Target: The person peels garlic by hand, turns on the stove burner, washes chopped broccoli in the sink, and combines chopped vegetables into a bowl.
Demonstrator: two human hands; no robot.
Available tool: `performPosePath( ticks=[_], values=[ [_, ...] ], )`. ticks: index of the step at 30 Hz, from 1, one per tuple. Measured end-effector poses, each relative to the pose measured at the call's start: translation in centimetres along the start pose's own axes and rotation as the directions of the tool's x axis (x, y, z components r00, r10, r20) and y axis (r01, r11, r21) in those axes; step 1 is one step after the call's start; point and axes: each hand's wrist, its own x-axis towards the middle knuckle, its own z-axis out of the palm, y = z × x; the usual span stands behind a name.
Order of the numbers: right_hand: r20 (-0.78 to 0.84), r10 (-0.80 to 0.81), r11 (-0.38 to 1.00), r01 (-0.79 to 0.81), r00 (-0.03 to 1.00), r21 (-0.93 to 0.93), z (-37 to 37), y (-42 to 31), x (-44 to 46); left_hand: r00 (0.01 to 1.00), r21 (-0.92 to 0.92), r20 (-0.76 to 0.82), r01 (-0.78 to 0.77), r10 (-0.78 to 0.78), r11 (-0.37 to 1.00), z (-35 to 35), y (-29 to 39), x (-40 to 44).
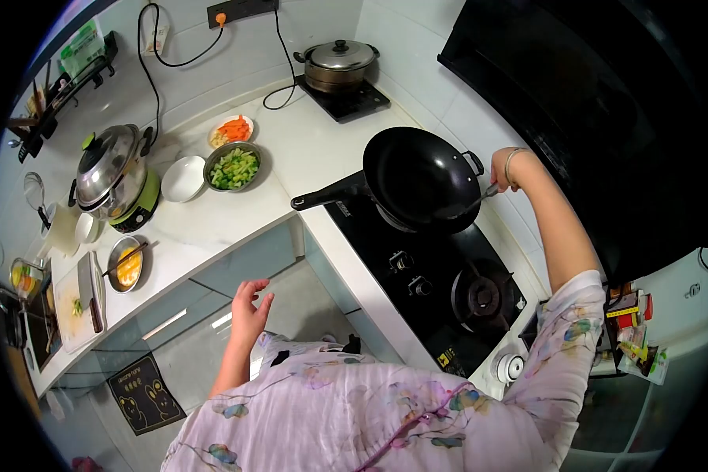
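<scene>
My right hand (508,168) is wrapped round the grey handle of a spatula (481,199). Its dark head reaches into the black wok (407,169) near the rim and is hard to make out against the pan. The wok sits tilted on the rear burner of the black gas stove (440,303), its long handle pointing left over the counter. In front of my body, my left hand (249,315) hangs in the air with fingers apart, holding nothing.
Left of the stove, the white counter (291,157) bears a bowl of chopped green vegetables (234,168), a plate of carrots (234,130), a white bowl (184,179), beaten egg with chopsticks (127,266), an electric pot (114,177) and a knife (90,291). A lidded pot (338,67) stands behind.
</scene>
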Motion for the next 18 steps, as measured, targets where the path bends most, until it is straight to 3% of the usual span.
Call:
performPosePath(
  ticks=[1, 3, 4, 5, 6, 8, 9, 10, 11, 13, 14, 18],
  values=[
    [0.0, 0.0, 1.0, 0.0, 1.0, 0.0, 0.9, 0.2, 1.2, 1.0, 0.001, 0.003, 0.005, -0.005, 1.0, 0.0, -0.2, 0.0],
    [-0.235, -0.18, 0.972, 0.209, 0.955, 0.105, 2.6, -0.5, 4.2, 1.0, 0.008, -0.002, 0.011, -0.011, 1.0, 0.1, -0.4, -0.4],
    [-0.232, -0.127, 0.974, 0.166, 0.964, 0.155, 2.7, -0.7, 4.0, 1.0, 0.015, 0.006, 0.01, -0.01, 1.0, 0.2, -0.4, -0.4],
    [-0.396, -0.233, 0.906, 0.346, 0.888, 0.242, 5.0, -1.2, 7.1, 0.999, 0.027, -0.036, 0.033, -0.032, 0.999, -0.4, -0.3, -0.9],
    [-0.451, -0.305, 0.871, 0.437, 0.839, 0.224, 6.0, -1.2, 8.8, 0.999, 0.047, -0.03, 0.025, -0.024, 0.999, -0.9, 0.0, -0.7],
    [-0.326, -0.376, 0.825, 0.473, 0.868, 0.308, 4.7, -1.1, 4.8, 0.998, 0.075, -0.02, -0.06, 0.062, 0.995, -0.5, 0.3, -0.2],
    [-0.237, -0.333, 0.858, 0.398, 0.913, 0.325, 2.9, -1.9, 0.7, 0.998, 0.09, -0.056, -0.032, 0.037, 0.995, -0.6, 0.1, -0.1],
    [-0.204, -0.37, 0.869, 0.415, 0.907, 0.269, 4.2, 0.0, 3.6, 0.998, 0.058, -0.003, -0.057, 0.057, 0.997, 0.2, 0.3, 0.6],
    [-0.042, -0.182, 0.785, 0.171, 0.982, 0.596, 3.0, 0.3, 0.4, 0.999, 0.058, -0.016, -0.036, 0.037, 0.998, -0.7, 0.1, -0.2],
    [-0.077, -0.19, 0.905, 0.205, 0.979, 0.372, 2.3, 0.2, -1.5, 0.998, 0.074, -0.056, -0.033, 0.038, 0.997, -1.1, -0.2, -0.5],
    [-0.078, -0.189, 0.905, 0.204, 0.979, 0.373, 3.9, 0.8, -0.8, 0.997, 0.066, -0.018, -0.073, 0.074, 0.995, -0.5, -0.1, -0.3],
    [-0.374, -0.228, 0.924, 0.321, 0.899, 0.21, 8.0, -1.6, 5.1, 0.998, 0.018, 0.006, -0.057, 0.057, 0.998, 0.0, 0.8, -0.5]
  ],
)
